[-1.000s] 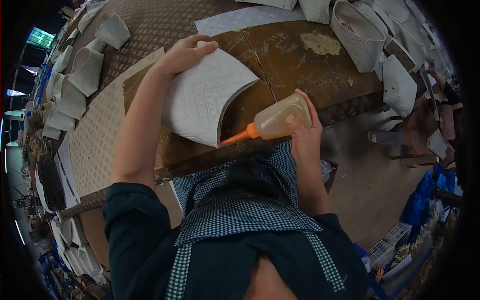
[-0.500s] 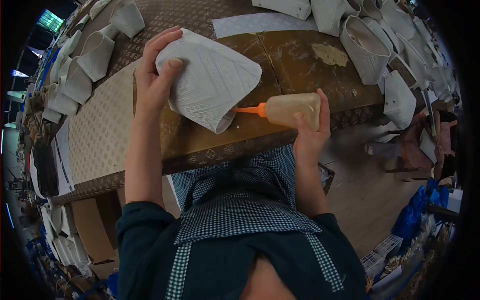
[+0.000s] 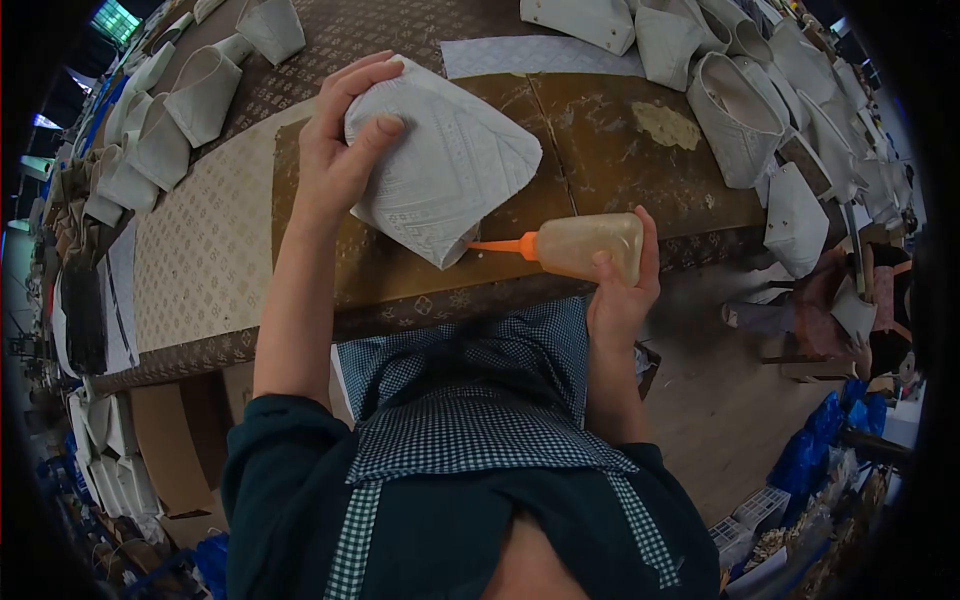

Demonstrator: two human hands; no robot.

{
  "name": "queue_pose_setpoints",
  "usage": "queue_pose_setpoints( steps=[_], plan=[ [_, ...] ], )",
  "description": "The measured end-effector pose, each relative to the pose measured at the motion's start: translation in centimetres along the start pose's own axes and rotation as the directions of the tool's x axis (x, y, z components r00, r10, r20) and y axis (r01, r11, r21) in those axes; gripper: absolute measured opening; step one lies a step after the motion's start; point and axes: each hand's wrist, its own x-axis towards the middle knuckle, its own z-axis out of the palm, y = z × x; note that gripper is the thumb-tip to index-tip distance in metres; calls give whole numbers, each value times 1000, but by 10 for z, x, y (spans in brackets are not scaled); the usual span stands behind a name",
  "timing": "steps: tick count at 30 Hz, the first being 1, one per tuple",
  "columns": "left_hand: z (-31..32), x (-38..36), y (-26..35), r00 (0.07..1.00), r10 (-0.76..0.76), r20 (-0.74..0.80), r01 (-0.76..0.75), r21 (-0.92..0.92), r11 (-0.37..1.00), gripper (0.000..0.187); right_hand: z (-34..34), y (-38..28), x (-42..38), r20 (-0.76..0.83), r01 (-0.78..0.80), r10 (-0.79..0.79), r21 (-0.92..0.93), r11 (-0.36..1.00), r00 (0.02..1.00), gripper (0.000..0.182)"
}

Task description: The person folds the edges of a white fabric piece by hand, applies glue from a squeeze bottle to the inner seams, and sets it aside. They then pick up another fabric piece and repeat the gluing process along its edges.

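A white embossed piece (image 3: 450,155), shaped like a small pouch, is gripped at its upper left by my left hand (image 3: 345,150), with the thumb on its near face. My right hand (image 3: 622,290) is closed around a translucent squeeze bottle (image 3: 590,247) that lies sideways and holds a yellowish liquid. The bottle's orange nozzle (image 3: 505,245) points left, and its tip is at the lower corner of the white piece, by the open edge. Whether the tip touches the material I cannot tell.
Similar white pieces stand on the patterned table (image 3: 330,45) at the left (image 3: 203,95) and right (image 3: 735,120). A white sheet (image 3: 540,58) lies behind the brown worn board (image 3: 650,160). A cardboard box (image 3: 170,445) is under the table; blue bags (image 3: 810,440) are at the lower right.
The view has shifted slightly. The white piece and my left hand have moved a little right, and the bottle sits slightly lower in the frame. Both holds are unchanged.
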Motion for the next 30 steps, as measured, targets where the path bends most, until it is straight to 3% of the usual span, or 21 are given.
queue_pose_setpoints(
  steps=[4, 7, 13, 19, 22, 25, 30],
  plan=[
    [2, -1, 4, 1000, -4, 3, 4, 22, 1000, 47, 6, 0, -4, -62, 1, 1, 35, 999, 998, 67],
    [4, 0, 5, 1000, 7, 2, -7, 12, 1000, 46, 5, 6, -5, -51, 39, -44, -89, 995, 998, 68],
    [4, -3, 6, 999, -41, 16, 42, -44, 998, 47, 7, -5, -11, -47, -50, 56, 112, 992, 997, 65],
    [4, -4, 4, 999, -39, 18, 41, -78, 996, 47, 3, 3, -13, -11, -21, 21, 3, 1000, 1000, 65],
    [2, -4, 3, 998, -51, 21, 52, -76, 996, 47, 11, -5, -8, -74, -2, 11, 130, 991, 997, 66],
    [3, -3, 6, 997, -70, 34, 73, -109, 991, 49, 8, -1, -4, -42, 10, -9, 1, 1000, 999, 68],
    [0, 2, 12, 982, -154, 110, 167, -115, 979, 51, 9, -2, -6, -58, 38, -39, -19, 999, 998, 71]
  ],
)
